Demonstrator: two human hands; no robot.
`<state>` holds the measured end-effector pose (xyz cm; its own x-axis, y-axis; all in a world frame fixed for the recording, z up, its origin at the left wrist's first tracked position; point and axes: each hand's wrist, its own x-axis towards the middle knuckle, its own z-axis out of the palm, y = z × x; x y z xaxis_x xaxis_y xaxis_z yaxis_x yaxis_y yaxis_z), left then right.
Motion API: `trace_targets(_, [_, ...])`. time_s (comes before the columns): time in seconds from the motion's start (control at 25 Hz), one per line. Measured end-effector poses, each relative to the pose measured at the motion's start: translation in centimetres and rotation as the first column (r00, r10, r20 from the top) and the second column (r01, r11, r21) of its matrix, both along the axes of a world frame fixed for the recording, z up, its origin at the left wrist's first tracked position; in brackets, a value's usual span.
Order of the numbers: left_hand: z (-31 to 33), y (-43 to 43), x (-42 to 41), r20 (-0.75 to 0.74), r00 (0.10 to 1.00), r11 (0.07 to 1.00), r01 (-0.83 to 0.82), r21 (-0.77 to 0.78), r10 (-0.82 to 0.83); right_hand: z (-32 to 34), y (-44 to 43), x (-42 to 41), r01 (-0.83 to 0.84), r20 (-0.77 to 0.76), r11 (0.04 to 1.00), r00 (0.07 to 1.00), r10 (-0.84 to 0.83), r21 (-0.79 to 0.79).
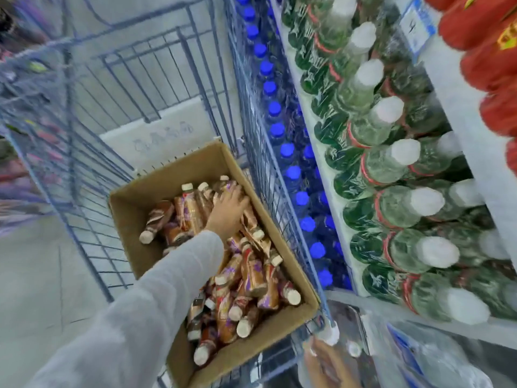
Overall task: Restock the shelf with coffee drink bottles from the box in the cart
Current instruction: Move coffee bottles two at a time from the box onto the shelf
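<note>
A cardboard box (pixel 134 219) sits in the blue wire cart (pixel 84 175) and holds several coffee drink bottles (pixel 251 275) with brown and purple labels and cream caps, lying in a jumble. My left hand (pixel 228 210), in a grey sleeve, reaches into the far end of the box. Its fingers lie spread over the top of the bottles there. My right hand (pixel 327 365) is low at the bottom edge, blurred, beside the cart's near corner. Two white caps (pixel 331 336) show just above it. Whether it holds them is unclear.
To the right of the cart stands a shelf (pixel 453 88). It carries rows of blue-capped bottles (pixel 279 130), green bottles with white caps (pixel 391 152) and red packs (pixel 492 60) higher up. A price tag (pixel 416 23) hangs on the shelf edge. Grey floor (pixel 42 275) lies left.
</note>
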<state>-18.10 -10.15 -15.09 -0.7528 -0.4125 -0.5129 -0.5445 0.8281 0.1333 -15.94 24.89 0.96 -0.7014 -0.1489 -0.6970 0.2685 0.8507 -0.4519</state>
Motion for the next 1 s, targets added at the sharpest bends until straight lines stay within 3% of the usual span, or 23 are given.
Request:
trace_targets(0.16, [-2.0, -0.1, 1.2, -0.143, 0.984, 0.988, 0.090, -0.126, -0.108, -0.5, 0.3, 0.1, -0.134, 0.087, 0.990, 0.987, 0.137, -0.035])
trace_targets(0.28, [-1.6, -0.7, 1.8, -0.178, 0.977, 0.988, 0.100, -0.117, -0.120, 0.8, -0.6, 0.4, -0.031, 0.132, 0.999, 0.991, 0.035, -0.034])
trace_targets(0.36, [-0.3, -0.4, 1.9, -0.203, 0.979, 0.999, 0.029, -0.029, -0.034, 1.6, -1.1, -0.2, -0.046, 0.163, 0.998, 0.985, 0.053, -0.044])
trace_targets(0.44, [1.2, 0.4, 2.8, -0.264, 0.948, 0.978, -0.143, 0.151, 0.179, 2.3, -1.7, -0.9, -0.060, 0.185, 0.996, 0.980, 0.070, -0.058])
trace_targets(0.52, [3.8, 1.6, 4.7, -0.294, 0.811, 0.831, -0.366, 0.420, 0.506, 3.0, -2.5, -1.6, -0.084, 0.160, 0.994, 0.983, 0.095, -0.074])
trace_targets(0.6, [6.9, 3.4, 7.1, -0.253, 0.584, 0.589, -0.505, 0.631, 0.772, 3.4, -3.4, -2.4, -0.100, 0.160, 0.992, 0.981, 0.112, -0.082])
trace_targets(0.68, [10.2, 5.7, 9.9, -0.184, 0.347, 0.364, -0.574, 0.734, 0.919, 3.5, -4.8, -3.2, -0.126, 0.211, 0.988, 0.967, 0.142, -0.087])
trace_targets(0.84, [15.8, 9.3, 15.1, -0.065, -0.045, 0.027, -0.569, 0.822, 0.997, 2.5, -9.9, -4.3, -0.348, 0.211, 0.925, 0.903, 0.375, -0.152])
trace_targets(1.0, [18.1, 11.7, 20.1, -0.012, -0.320, -0.153, -0.486, 0.860, 0.947, -2.0, -16.5, -4.2, -0.525, 0.139, 0.836, 0.827, 0.545, -0.161])
